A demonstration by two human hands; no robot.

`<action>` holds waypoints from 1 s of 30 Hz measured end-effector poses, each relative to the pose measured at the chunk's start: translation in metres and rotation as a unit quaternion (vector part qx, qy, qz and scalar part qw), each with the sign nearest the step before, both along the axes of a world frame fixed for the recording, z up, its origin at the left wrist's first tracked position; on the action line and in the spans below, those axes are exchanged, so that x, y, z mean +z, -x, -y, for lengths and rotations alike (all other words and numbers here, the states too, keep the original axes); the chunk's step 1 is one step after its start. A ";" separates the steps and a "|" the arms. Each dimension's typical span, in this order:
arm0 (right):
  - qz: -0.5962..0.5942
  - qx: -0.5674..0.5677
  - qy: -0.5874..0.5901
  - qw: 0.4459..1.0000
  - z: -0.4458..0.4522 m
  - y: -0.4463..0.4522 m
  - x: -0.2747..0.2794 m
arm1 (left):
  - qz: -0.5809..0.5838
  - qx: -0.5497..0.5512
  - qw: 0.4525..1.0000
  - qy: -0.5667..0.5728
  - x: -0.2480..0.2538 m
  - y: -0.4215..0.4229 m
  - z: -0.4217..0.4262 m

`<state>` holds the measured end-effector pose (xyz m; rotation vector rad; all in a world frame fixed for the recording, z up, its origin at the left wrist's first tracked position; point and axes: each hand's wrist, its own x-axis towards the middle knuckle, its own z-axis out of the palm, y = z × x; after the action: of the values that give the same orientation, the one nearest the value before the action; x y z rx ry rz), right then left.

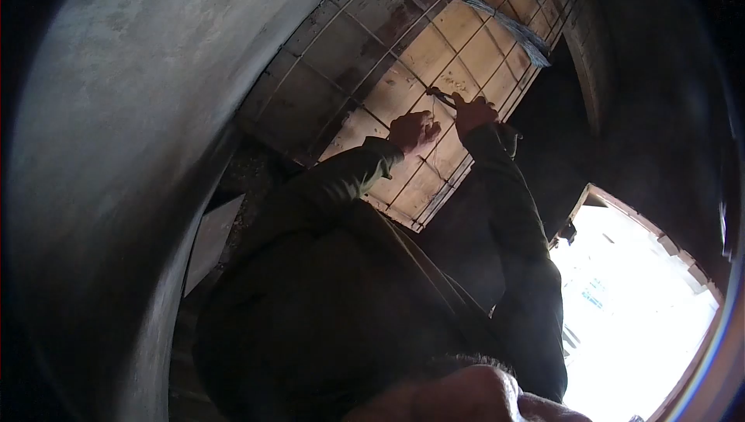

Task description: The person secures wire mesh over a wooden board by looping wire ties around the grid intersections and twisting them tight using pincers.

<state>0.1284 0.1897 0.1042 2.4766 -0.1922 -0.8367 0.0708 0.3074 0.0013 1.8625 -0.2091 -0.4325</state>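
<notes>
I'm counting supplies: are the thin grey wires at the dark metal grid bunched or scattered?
Bunched: the thin grey wires lie in one long strip across the dark metal grid.

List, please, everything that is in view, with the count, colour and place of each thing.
Bars: several, dark, in a grid over the boards
Boards: count unclear, tan and grey-brown, behind the bars
Wires: one bundle, grey, at the grid's upper right
Tool: one, dark, in the right hand
Wall: one, grey, left
Panel: one, grey, lower left
Opening: one, glaring white, lower right
Sleeves: two, dark green, on the arms
Left hand: one, bare, by the grid
Right hand: one, bare, around the tool
Dark areas: contents unclear
</notes>
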 end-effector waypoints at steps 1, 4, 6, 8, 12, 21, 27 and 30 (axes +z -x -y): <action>-0.037 0.046 0.004 0.998 -0.007 0.000 0.011 | 0.021 0.034 0.999 0.014 -0.001 0.000 0.001; -0.042 0.050 -0.007 0.998 -0.002 -0.001 0.011 | 0.027 0.035 0.999 0.012 0.001 0.001 0.000; -0.053 0.064 -0.001 0.997 -0.003 -0.003 0.015 | 0.020 0.026 0.999 0.010 0.004 -0.001 -0.001; -0.063 0.079 0.007 0.995 -0.003 -0.005 0.019 | 0.012 0.017 1.000 0.010 0.006 0.000 -0.002; -0.084 0.068 -0.051 0.993 0.013 -0.012 0.013 | 0.027 0.045 0.999 0.002 0.006 0.002 0.003; -0.077 0.002 -0.205 0.976 0.064 -0.009 -0.031 | 0.274 0.005 0.960 0.056 -0.014 -0.002 -0.003; -0.138 0.013 -0.237 0.962 0.063 -0.021 -0.027 | 0.207 -0.025 0.978 -0.024 0.013 0.000 -0.008; -0.159 -0.094 -0.261 0.948 0.061 -0.019 -0.025 | 0.303 0.029 0.953 0.012 0.043 -0.016 -0.013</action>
<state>0.1474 0.1291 0.0793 2.7766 -0.0998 -1.5191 0.0863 0.3205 0.0440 1.9261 -0.5653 0.1970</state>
